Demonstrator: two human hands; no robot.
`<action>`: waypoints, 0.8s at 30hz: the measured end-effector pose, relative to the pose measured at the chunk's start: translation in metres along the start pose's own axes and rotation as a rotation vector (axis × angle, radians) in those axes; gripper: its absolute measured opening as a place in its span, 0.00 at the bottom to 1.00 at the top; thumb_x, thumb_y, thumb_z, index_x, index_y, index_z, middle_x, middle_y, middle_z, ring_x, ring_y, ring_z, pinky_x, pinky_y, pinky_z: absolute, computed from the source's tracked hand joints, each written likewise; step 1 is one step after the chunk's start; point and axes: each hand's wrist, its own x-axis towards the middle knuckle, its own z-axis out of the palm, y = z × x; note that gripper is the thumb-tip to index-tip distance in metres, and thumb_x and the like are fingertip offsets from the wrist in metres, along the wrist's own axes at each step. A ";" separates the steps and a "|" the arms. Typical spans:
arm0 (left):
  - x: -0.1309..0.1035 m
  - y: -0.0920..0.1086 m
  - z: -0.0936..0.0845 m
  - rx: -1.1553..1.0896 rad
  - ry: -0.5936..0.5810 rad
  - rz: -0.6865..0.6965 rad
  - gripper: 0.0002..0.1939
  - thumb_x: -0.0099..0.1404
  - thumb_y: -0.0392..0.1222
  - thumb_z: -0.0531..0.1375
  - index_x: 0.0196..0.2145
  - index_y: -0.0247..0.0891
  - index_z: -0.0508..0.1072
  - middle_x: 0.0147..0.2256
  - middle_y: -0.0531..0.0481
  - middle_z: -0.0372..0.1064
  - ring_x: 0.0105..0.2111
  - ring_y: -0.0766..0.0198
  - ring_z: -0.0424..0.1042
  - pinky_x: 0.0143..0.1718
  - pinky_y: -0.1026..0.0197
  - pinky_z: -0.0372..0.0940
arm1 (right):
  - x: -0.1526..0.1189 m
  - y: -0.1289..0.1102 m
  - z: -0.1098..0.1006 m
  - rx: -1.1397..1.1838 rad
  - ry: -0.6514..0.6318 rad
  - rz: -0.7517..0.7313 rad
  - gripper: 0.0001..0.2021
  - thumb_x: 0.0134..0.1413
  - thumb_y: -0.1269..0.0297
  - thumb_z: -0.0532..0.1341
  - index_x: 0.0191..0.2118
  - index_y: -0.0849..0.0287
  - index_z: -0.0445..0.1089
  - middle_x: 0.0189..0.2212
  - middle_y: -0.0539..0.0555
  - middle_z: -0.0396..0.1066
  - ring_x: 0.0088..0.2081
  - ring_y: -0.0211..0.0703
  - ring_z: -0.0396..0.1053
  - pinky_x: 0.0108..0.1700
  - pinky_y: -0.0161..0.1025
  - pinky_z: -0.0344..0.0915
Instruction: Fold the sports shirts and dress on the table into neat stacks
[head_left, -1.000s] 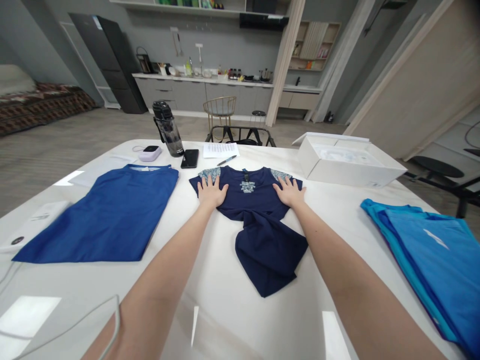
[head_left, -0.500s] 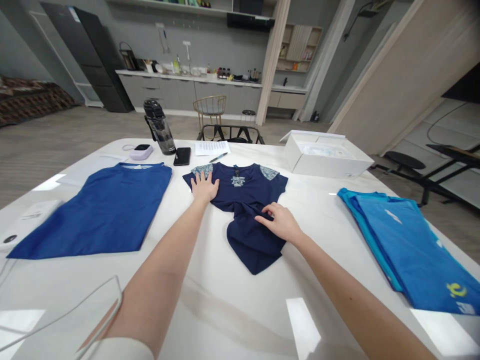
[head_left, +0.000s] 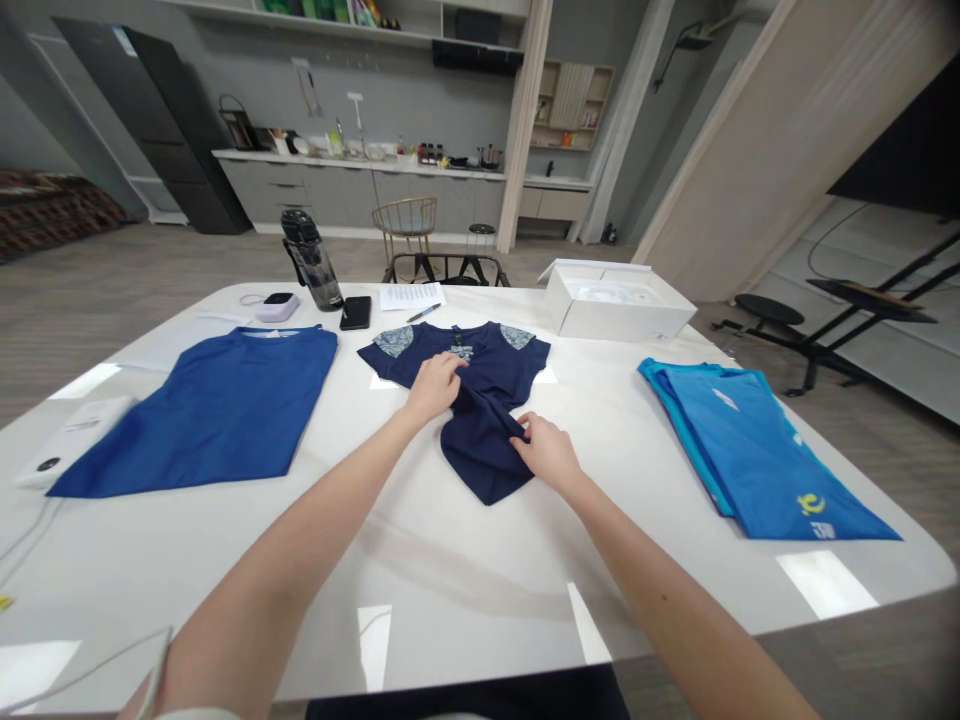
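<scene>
A dark navy short-sleeved shirt (head_left: 487, 450) with patterned shoulders lies crumpled in the middle of the white table (head_left: 420, 600). My left hand (head_left: 435, 385) is closed at the shirt's upper left part, below the neckline, its fingers pinching the cloth. Lower down on the right, my right hand (head_left: 546, 448) pinches the shirt's right edge between thumb and fingers. The lower part of the shirt is bunched and twisted, with a pointed corner towards me.
A blue shirt (head_left: 217, 415) lies at the left, folded blue clothing (head_left: 750, 440) at the right. Behind stand a bottle (head_left: 319, 270), a phone (head_left: 355, 313), paper (head_left: 412, 296), a pen (head_left: 424, 312) and an open white box (head_left: 615, 305).
My left hand has moved from the left shoulder towards the shirt's middle, and its spread fingers have closed on cloth. My right hand has closed on the edge. The view has shifted.
</scene>
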 end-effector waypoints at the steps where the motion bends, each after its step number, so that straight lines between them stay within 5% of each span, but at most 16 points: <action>1: -0.009 0.014 -0.003 -0.046 -0.030 0.053 0.20 0.64 0.28 0.50 0.49 0.41 0.74 0.50 0.47 0.72 0.52 0.56 0.69 0.56 0.51 0.61 | -0.001 0.000 -0.001 -0.017 -0.005 0.012 0.07 0.61 0.63 0.62 0.44 0.56 0.72 0.40 0.56 0.76 0.43 0.50 0.72 0.42 0.42 0.61; 4: -0.037 0.050 -0.015 -0.124 -0.089 0.123 0.23 0.62 0.28 0.52 0.52 0.42 0.72 0.51 0.47 0.71 0.53 0.57 0.69 0.58 0.51 0.61 | -0.006 -0.007 -0.007 0.001 0.074 -0.038 0.06 0.63 0.63 0.60 0.37 0.57 0.73 0.40 0.58 0.76 0.45 0.51 0.71 0.44 0.43 0.61; 8: -0.071 0.072 -0.033 -0.163 -0.111 0.155 0.30 0.60 0.29 0.56 0.60 0.40 0.65 0.59 0.43 0.65 0.60 0.55 0.63 0.63 0.47 0.57 | -0.025 -0.036 -0.021 0.300 0.146 -0.231 0.06 0.63 0.62 0.59 0.37 0.56 0.72 0.35 0.53 0.76 0.37 0.45 0.71 0.40 0.39 0.62; 13: -0.107 0.075 -0.055 -0.170 -0.195 0.273 0.22 0.63 0.30 0.57 0.54 0.41 0.70 0.55 0.45 0.70 0.58 0.55 0.66 0.68 0.42 0.50 | -0.054 -0.069 -0.033 0.656 -0.072 -0.464 0.07 0.62 0.60 0.61 0.36 0.55 0.75 0.33 0.49 0.77 0.33 0.41 0.71 0.37 0.36 0.64; 17: -0.140 0.068 -0.068 -0.129 -0.270 0.280 0.16 0.63 0.28 0.56 0.45 0.41 0.75 0.43 0.48 0.75 0.47 0.58 0.72 0.58 0.50 0.62 | -0.061 -0.054 -0.017 0.750 -0.108 -0.412 0.11 0.66 0.60 0.57 0.39 0.56 0.76 0.34 0.52 0.77 0.35 0.42 0.72 0.38 0.38 0.67; 20: -0.164 0.065 -0.074 -0.049 -0.301 0.246 0.22 0.63 0.26 0.54 0.50 0.43 0.75 0.42 0.48 0.73 0.45 0.57 0.71 0.52 0.52 0.64 | -0.060 -0.027 0.003 0.582 0.015 -0.457 0.14 0.61 0.74 0.54 0.43 0.56 0.76 0.42 0.54 0.76 0.45 0.45 0.71 0.50 0.43 0.66; 24: -0.185 0.061 -0.085 0.043 -0.298 0.182 0.24 0.63 0.25 0.53 0.51 0.44 0.76 0.41 0.47 0.72 0.43 0.58 0.71 0.53 0.50 0.62 | -0.064 -0.003 0.014 0.345 -0.021 -0.547 0.25 0.55 0.80 0.54 0.55 0.53 0.72 0.53 0.54 0.73 0.53 0.48 0.67 0.57 0.47 0.62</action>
